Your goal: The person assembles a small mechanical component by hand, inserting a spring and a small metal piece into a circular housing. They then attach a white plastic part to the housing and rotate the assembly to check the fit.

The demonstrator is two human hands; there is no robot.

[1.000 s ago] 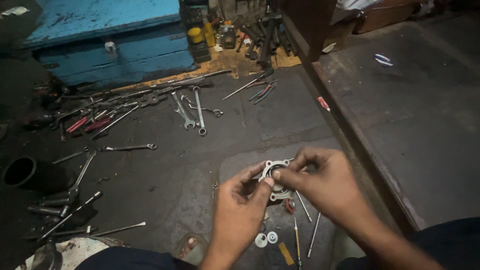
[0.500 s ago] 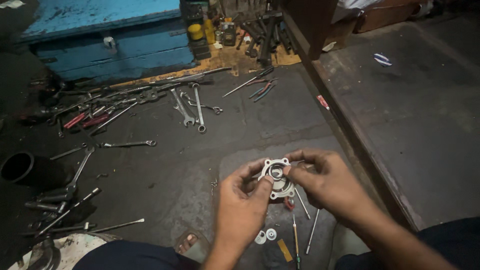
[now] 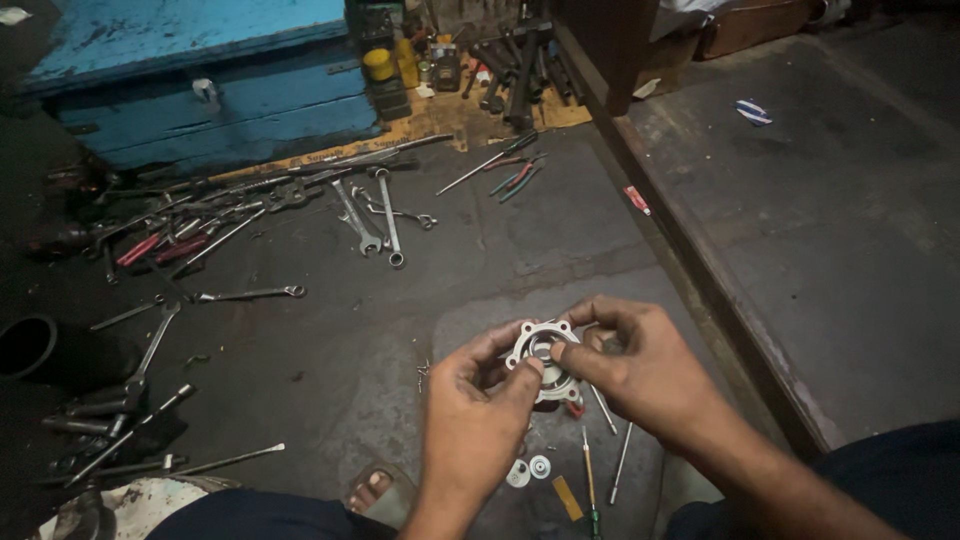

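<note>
A round grey metal part with lugs around its rim and a hole in the middle is held between both hands above the floor. My left hand grips its near-left side, thumb pressing at the centre. My right hand pinches its right edge with thumb and forefinger. Under the hands lie two small white washers, a thin metal rod, a screwdriver and a small red piece.
Spanners, pliers and rods are scattered over the dark floor at left and behind. A blue wooden box stands at the back. A raised metal edge runs along the right. My sandalled foot is below.
Both hands have kept hold of the metal part, turning it slightly; the view shifted a little so the hands sit lower in the frame.
</note>
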